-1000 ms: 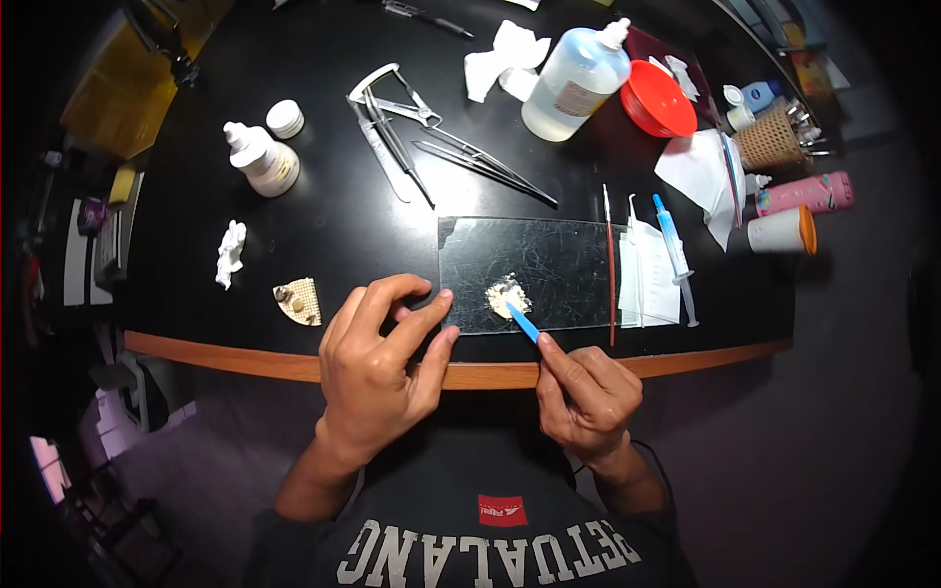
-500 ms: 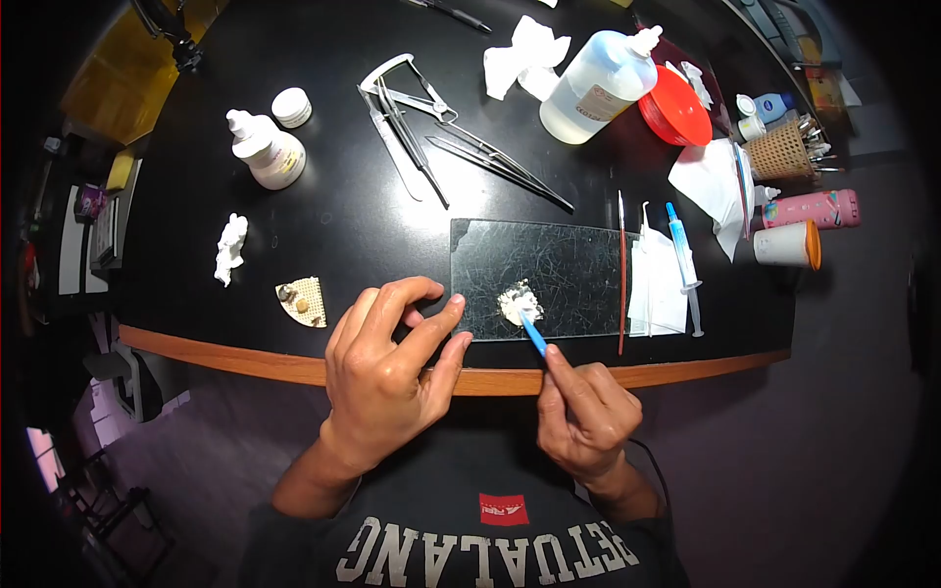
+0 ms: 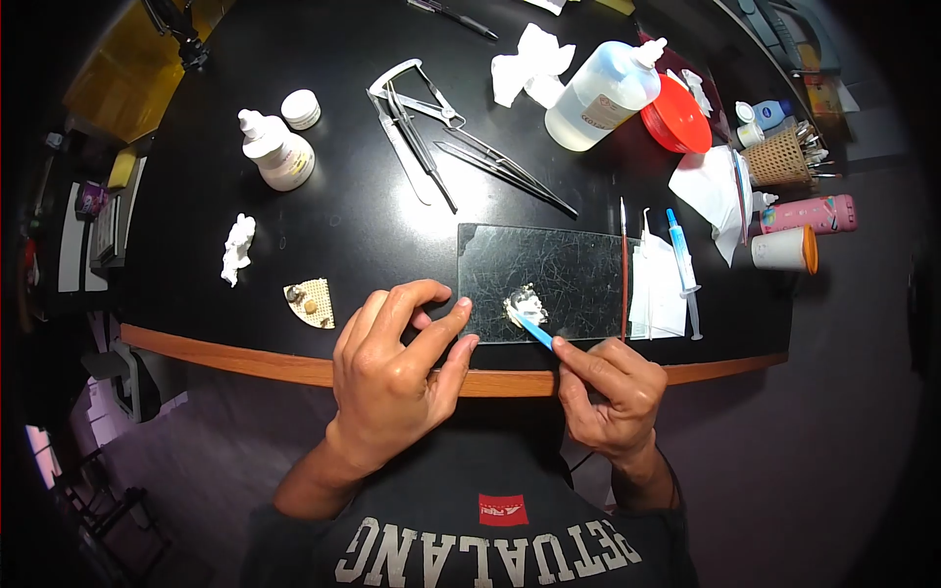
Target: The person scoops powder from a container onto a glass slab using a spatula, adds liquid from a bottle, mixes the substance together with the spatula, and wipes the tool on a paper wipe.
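In my right hand (image 3: 613,392) is a blue spatula (image 3: 538,334), pinched between thumb and fingers. Its tip is in a small heap of white paste or powder (image 3: 529,306) on a scratched dark glass slab (image 3: 578,269). My left hand (image 3: 397,363) rests at the slab's left edge, fingers apart and curved, holding nothing. A thin red brush (image 3: 624,284) lies along the slab's right side. Left of my left hand, a beige perforated piece (image 3: 316,304) with small lumps on it lies on the black table.
Calipers (image 3: 402,147) and tweezers (image 3: 510,176) lie behind the slab. Farther back stand a large bottle (image 3: 598,98) and a red bowl (image 3: 676,116). A syringe (image 3: 683,260) lies on the right; a small white bottle (image 3: 279,157) and crumpled tissue (image 3: 237,250) are left.
My right hand has shifted right, and the spatula leans lower. The white heap looks smoother and more spread. The whole view has shifted slightly; my left hand keeps its pose.
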{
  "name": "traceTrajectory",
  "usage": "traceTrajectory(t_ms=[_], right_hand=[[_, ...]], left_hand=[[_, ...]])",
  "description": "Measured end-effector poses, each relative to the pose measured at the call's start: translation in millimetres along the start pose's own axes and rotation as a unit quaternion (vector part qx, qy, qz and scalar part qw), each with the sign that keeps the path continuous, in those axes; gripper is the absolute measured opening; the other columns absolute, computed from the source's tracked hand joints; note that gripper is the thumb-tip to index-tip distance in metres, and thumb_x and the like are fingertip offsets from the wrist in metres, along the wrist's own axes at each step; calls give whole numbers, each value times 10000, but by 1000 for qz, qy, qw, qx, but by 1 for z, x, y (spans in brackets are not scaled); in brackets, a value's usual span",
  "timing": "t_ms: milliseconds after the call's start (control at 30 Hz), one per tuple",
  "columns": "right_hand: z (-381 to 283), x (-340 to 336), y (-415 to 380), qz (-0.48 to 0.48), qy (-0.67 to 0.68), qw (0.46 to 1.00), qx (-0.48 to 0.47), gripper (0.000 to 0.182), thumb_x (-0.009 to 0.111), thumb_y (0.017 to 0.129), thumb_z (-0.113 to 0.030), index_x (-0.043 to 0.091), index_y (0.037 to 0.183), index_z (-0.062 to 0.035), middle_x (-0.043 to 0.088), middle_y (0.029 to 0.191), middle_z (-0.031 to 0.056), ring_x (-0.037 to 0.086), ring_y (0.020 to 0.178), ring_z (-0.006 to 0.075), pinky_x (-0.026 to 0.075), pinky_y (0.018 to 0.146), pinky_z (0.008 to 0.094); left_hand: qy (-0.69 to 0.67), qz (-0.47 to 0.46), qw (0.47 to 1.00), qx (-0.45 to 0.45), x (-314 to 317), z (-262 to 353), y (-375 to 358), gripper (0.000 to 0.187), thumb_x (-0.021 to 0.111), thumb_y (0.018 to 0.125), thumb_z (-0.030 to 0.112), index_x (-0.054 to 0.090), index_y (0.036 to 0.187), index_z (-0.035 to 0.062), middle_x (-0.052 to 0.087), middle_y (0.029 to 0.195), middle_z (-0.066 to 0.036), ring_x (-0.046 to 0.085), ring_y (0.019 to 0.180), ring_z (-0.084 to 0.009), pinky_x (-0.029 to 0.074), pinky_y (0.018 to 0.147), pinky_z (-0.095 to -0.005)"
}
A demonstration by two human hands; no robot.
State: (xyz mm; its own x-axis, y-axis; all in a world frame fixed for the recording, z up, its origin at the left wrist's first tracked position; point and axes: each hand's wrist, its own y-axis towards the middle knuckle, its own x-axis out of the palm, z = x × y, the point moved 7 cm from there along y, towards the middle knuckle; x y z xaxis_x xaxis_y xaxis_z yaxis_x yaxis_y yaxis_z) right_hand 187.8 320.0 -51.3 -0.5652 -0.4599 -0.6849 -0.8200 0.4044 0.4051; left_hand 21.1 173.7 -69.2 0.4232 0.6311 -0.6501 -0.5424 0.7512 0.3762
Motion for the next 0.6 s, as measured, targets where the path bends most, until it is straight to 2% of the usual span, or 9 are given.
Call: traceTrajectory(t_ms=[200, 333, 533, 600], right_hand=[[-10, -3, -8, 24, -48, 997, -55, 412, 805, 736, 63, 868, 1139, 8, 586, 684, 35, 551, 513, 135, 401, 466, 303], [-1, 7, -18, 39, -70, 995, -59, 422, 806, 752, 75, 860, 1167, 20, 572, 682, 25, 510, 498, 132, 387, 464, 306], [-5, 5, -11, 19, -52, 998, -18, 400, 803, 758, 104, 852, 1150, 39, 573, 656, 44, 561, 509, 140, 405, 458, 301], [-5, 3, -9, 23, -47, 999, -8, 387, 802, 767, 104, 851, 1146, 41, 574, 653, 47, 569, 510, 144, 411, 459, 300]], left_hand=[[2, 2, 1000, 1, 0, 1, 0, 337, 910, 776, 32, 853, 1108, 34, 728, 1125, -99, 646, 846, -234, 543, 741, -347], [1, 0, 1000, 1, 0, 0, 1, 339, 908, 775, 26, 851, 1110, 32, 728, 1124, -102, 652, 852, -239, 546, 742, -349], [8, 4, 1000, 1, 1, 1, 1, 342, 904, 775, 15, 848, 1111, 28, 729, 1125, -105, 659, 861, -245, 550, 745, -346], [10, 13, 1000, 7, 2, 0, 0, 336, 909, 781, 64, 851, 1111, 53, 721, 1119, -62, 641, 833, -206, 529, 733, -346]])
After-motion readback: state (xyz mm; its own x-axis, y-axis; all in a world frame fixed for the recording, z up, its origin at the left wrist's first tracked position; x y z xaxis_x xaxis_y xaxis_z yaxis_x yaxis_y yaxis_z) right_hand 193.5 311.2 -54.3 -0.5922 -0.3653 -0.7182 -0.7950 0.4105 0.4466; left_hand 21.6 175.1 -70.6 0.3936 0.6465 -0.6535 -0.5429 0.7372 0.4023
